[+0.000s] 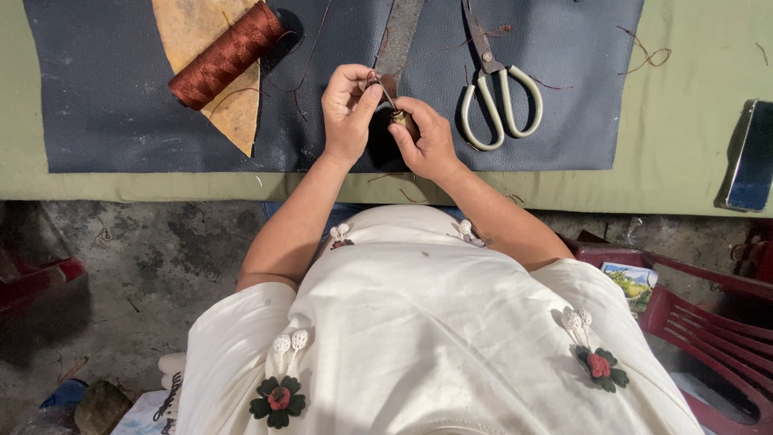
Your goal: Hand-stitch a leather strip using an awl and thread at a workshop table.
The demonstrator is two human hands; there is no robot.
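My left hand [348,109] pinches brown thread and a small brown leather piece [389,83] against the metal tip of an awl. My right hand [424,138] grips the awl's brass-and-wood handle [402,119]. Both hands meet over dark blue-grey leather sheets [105,105] spread on a green table [684,121]. A spool of rust-brown thread [225,55] lies to the upper left on a tan leather scrap [193,28]. Large scissors with pale handles [498,101] rest just to the right of my right hand.
A phone [753,157] lies at the table's right edge. Loose thread ends [644,55] are scattered on the leather. A red plastic chair [708,322] stands at the lower right, and the concrete floor [137,266] shows under the table edge at left.
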